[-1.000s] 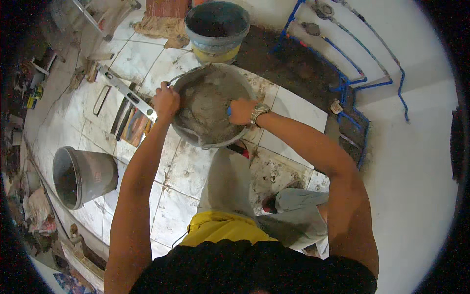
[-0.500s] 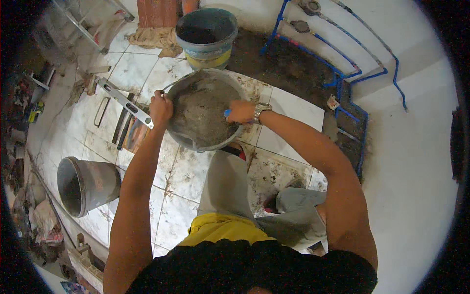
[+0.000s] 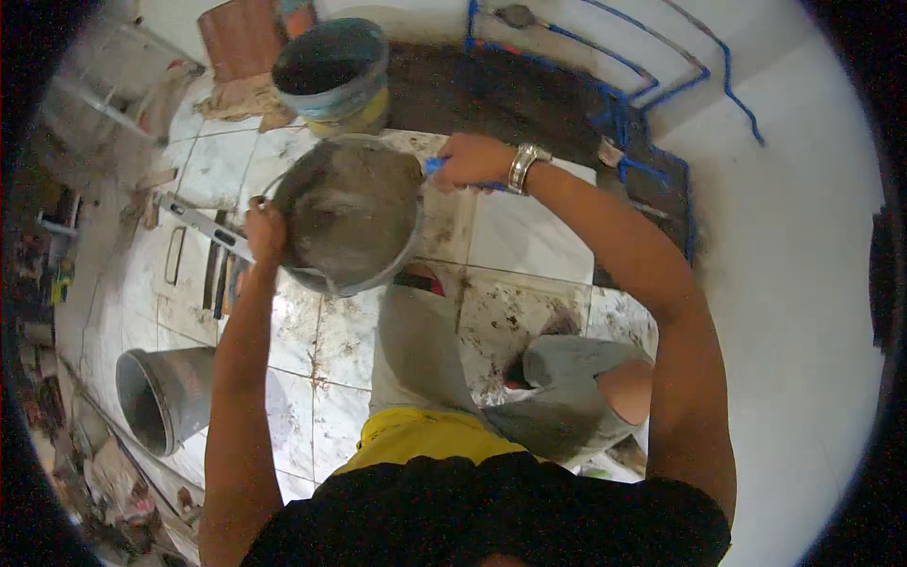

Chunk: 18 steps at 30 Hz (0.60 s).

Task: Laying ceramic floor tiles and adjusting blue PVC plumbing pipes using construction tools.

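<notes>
A grey bucket (image 3: 413, 236) of wet mortar (image 3: 345, 213) stands tilted toward me on the tiled floor. My left hand (image 3: 265, 232) is closed on the bucket's left rim, by its wire handle. At the opposite rim my right hand (image 3: 475, 161), with a metal watch on the wrist, grips a blue-handled trowel (image 3: 434, 166). Its blade cannot be made out against the grey mortar at the rim. A smooth hollow shows in the mortar's surface. Just left of my left hand lies a spirit level (image 3: 203, 223).
Beyond the mortar bucket stands another bucket (image 3: 331, 94), dark inside. A grey bucket (image 3: 165, 397) lies on its side at the left. Blue pipes (image 3: 605, 90) run along the wall at the right. A loose white tile (image 3: 534, 227) lies right of the mortar bucket.
My right hand has lifted from the mortar up to the bucket's far right rim with the trowel. The mortar's surface has been smoothed and hollowed. My view has shifted right.
</notes>
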Each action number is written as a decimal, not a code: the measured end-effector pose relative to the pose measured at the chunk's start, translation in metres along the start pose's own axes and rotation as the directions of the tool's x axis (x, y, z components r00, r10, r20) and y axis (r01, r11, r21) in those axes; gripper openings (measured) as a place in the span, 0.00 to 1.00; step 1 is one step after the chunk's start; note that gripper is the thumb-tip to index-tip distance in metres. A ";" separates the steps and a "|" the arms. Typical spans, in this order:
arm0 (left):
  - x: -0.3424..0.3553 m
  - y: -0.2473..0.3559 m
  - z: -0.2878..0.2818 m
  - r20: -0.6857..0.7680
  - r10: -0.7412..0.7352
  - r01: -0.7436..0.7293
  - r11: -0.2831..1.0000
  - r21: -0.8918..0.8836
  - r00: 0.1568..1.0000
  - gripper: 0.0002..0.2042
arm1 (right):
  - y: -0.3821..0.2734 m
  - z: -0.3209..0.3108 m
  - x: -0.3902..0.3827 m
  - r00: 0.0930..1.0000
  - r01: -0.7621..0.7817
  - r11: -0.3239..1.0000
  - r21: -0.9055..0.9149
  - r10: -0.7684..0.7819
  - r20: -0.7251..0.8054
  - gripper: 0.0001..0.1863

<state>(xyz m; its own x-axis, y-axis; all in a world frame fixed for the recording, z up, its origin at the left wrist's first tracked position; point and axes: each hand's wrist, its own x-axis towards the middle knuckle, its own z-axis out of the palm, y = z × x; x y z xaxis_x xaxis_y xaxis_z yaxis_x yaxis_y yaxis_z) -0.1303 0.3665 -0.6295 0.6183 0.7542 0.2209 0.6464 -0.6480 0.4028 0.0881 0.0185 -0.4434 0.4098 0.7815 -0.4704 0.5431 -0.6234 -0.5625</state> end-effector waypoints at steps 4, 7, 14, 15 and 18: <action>0.011 -0.025 0.019 0.046 -0.040 0.050 0.966 -0.252 0.998 0.18 | 0.040 -0.025 -0.056 0.988 -0.144 0.981 0.133 0.149 -0.028 0.17; 0.023 -0.056 0.032 0.055 0.125 -0.114 0.980 -0.164 0.991 0.20 | 0.087 -0.037 -0.104 0.970 -0.173 0.961 0.214 0.204 -0.130 0.17; 0.049 -0.097 0.040 0.104 0.337 -0.343 0.938 0.045 0.936 0.24 | 0.249 -0.040 -0.216 0.892 -0.341 0.910 0.234 0.392 -0.225 0.16; 0.048 -0.097 0.038 0.146 0.327 -0.341 0.936 0.086 0.934 0.24 | 0.275 -0.036 -0.228 0.861 -0.378 0.889 0.259 0.440 -0.253 0.16; 0.040 -0.096 0.035 0.278 0.253 -0.171 0.943 -0.287 0.927 0.23 | 0.348 -0.021 -0.260 0.784 -0.437 0.840 0.321 0.531 -0.323 0.16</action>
<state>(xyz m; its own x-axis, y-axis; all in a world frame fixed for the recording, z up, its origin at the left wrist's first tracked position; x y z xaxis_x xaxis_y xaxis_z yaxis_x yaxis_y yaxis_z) -0.1513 0.4552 -0.6902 0.8607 0.5057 0.0596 0.3754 -0.7093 0.5967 0.1860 -0.4015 -0.5028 0.8459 0.2895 -0.4480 0.0422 -0.8736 -0.4848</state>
